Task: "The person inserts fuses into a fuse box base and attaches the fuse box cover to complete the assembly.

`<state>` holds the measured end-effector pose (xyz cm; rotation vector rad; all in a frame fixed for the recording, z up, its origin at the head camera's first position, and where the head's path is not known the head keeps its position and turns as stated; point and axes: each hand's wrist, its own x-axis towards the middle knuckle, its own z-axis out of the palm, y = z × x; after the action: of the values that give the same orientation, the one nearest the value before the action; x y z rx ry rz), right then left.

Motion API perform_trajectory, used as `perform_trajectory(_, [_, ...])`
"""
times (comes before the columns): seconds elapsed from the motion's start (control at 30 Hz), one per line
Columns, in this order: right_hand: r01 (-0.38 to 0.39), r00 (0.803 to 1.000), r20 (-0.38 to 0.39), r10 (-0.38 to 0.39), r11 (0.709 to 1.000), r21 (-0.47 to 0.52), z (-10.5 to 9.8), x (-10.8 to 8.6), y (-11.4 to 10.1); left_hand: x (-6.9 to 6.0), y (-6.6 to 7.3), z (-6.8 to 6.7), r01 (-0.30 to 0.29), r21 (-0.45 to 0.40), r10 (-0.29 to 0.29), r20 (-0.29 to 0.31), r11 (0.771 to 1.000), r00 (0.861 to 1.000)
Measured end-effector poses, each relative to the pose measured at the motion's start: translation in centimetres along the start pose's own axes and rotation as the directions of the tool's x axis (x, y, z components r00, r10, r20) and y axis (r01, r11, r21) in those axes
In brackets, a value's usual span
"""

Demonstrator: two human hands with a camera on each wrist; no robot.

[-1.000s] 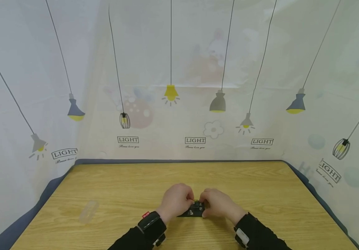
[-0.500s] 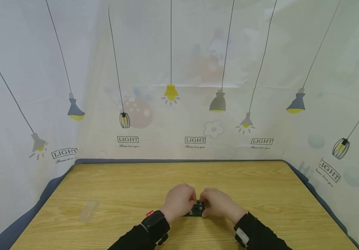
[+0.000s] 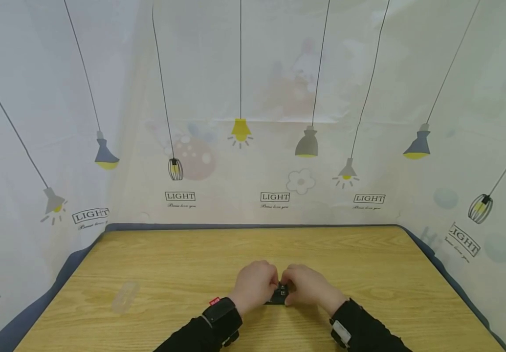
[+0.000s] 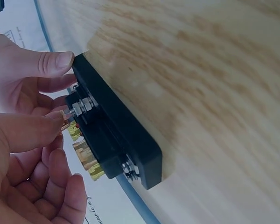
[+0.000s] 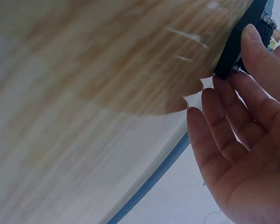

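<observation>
A black fuse block (image 4: 126,123) rests on the wooden table, with metal bolts and nuts along it. Yellowish blade fuses (image 4: 87,156) show on its far side in the left wrist view. My left hand (image 3: 255,287) pinches a small copper-coloured piece (image 4: 65,119) against the block, near one bolt; its exact kind is partly hidden by the fingertips. My right hand (image 3: 310,286) grips the block's other end, its thumb (image 5: 253,36) on the base and fingers at the edge. Both hands cover much of the block in the head view.
The wooden table (image 3: 169,264) is edged in dark blue. A translucent strip (image 3: 125,297) lies flat at its left. Lamp-patterned cloth walls (image 3: 244,215) stand behind and at both sides.
My left hand has shifted a little to the right along the fuse block, closer to the right hand, covering more of it. My right hand has stayed nearly still.
</observation>
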<state>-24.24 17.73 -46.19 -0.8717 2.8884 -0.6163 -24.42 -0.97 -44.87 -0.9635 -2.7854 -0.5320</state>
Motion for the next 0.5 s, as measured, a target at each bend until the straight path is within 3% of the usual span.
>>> perform_trajectory(0.5, [0.015, 1.0, -0.006, -0.015, 1.0, 0.008, -0.06, -0.03, 0.01, -0.08, 0.28, 0.47, -0.013, 0.057, 0.013, -0.004, 0.998, 1.0])
